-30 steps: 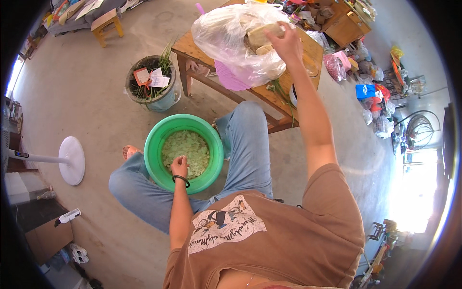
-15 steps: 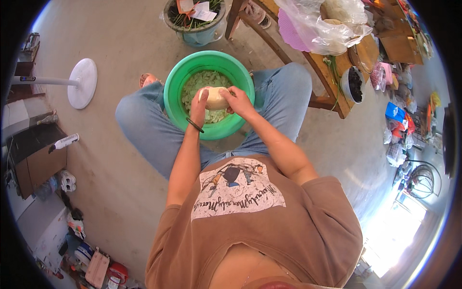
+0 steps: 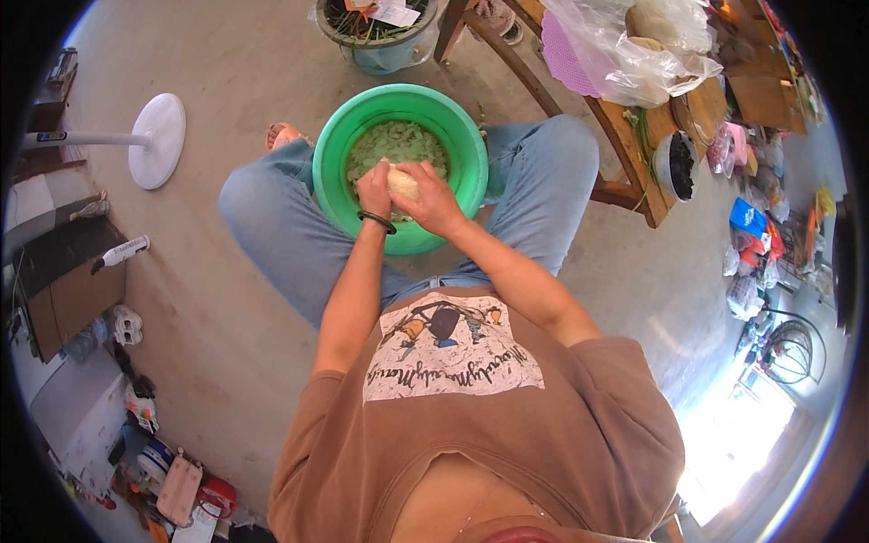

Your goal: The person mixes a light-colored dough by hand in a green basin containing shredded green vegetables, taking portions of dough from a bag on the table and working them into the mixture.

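A green plastic basin (image 3: 479,154) stands between my bent knees, with pale green chopped vegetable (image 3: 396,143) in its bottom. Over its near half, my left hand (image 3: 373,190) and my right hand (image 3: 433,204) are closed round a pale cream, rounded bundle (image 3: 404,185). The left fingers wrap one side of it, and the right hand presses from the other. What the bundle is made of, and whether anything is inside, I cannot tell. A dark band circles my left wrist.
Beyond the basin is a bucket (image 3: 380,54) of green stalks. At the right a wooden table (image 3: 625,154) bears plastic bags (image 3: 647,63), a purple mat and a white bowl (image 3: 675,167) of dark stuff. A round white stand base (image 3: 157,142) is on the left floor.
Both hands have drawn closer together and tightened round the bundle, which shows smaller between them. The whole view has shifted slightly.
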### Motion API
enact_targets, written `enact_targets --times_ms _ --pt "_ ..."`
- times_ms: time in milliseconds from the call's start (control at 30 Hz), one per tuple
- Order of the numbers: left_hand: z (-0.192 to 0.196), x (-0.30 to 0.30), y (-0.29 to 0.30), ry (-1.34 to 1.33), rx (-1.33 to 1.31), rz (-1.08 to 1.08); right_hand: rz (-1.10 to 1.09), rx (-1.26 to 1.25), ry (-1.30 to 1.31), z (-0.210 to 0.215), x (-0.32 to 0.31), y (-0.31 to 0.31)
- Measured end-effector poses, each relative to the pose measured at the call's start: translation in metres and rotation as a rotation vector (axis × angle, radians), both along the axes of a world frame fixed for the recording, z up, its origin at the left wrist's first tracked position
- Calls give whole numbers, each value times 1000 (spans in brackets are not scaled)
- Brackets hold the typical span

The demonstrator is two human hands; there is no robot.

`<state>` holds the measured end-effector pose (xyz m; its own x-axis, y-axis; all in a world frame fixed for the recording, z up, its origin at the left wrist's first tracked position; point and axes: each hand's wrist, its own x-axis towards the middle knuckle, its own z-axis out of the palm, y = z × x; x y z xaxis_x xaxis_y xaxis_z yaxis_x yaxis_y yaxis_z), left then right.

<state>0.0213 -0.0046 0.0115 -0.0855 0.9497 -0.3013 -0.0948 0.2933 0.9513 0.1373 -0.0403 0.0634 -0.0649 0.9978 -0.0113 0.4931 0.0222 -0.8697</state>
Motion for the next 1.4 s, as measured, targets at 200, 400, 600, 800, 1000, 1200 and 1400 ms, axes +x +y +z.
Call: enact_targets --times_ms 200,400,600,800,1000,1200,1400 --pt "-5 0 -3 125 58 57 -114 -18 51 -11 -7 -1" --pt "-13 -2 -3 55 -32 86 -150 -28 147 -27 -9 -1" --pt "-27 -8 -2 48 9 139 -250 -190 466 -34 -16 6" --pt "-27 3 6 188 41 34 -353 -65 499 -45 -8 7" --pt "-42 -9 1 -308 -223 -24 -88 20 182 -50 -1 8" --pt "3 8 -1 2 -274 -66 174 -301 43 12 25 18" --pt "2 3 -2 -257 -340 42 61 -278 5 0 3 2"
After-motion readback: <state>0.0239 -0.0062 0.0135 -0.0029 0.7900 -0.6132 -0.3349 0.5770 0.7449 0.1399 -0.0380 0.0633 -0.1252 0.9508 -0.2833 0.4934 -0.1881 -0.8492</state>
